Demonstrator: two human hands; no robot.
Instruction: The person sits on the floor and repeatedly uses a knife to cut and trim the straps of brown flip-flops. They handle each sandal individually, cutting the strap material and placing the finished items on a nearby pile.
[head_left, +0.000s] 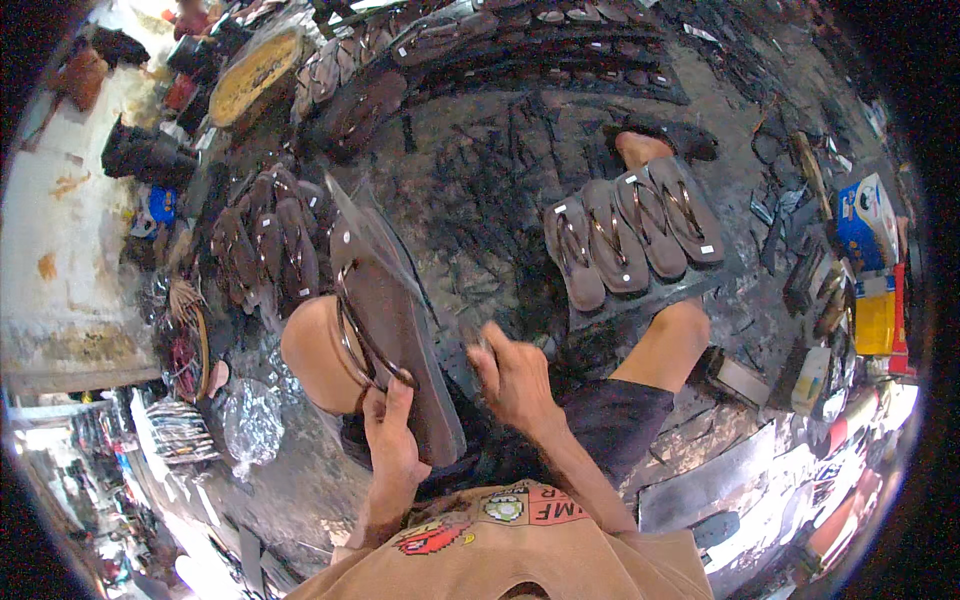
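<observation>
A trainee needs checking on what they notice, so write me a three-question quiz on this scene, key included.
1. Which hand grips the raised brown sandal?
2. True or false: the right hand is apart from that sandal.
3. How many sandals lie side by side on the dark sheet near the right knee? A) two B) four C) six

Key: 1. The left hand. 2. True. 3. B.

I'm getting dark brown on the sandal [388, 280] left of centre, tan on the shirt [570, 555] at the bottom with its red-and-yellow print [432, 539], blue-and-white on the box [866, 228] far right!
</observation>
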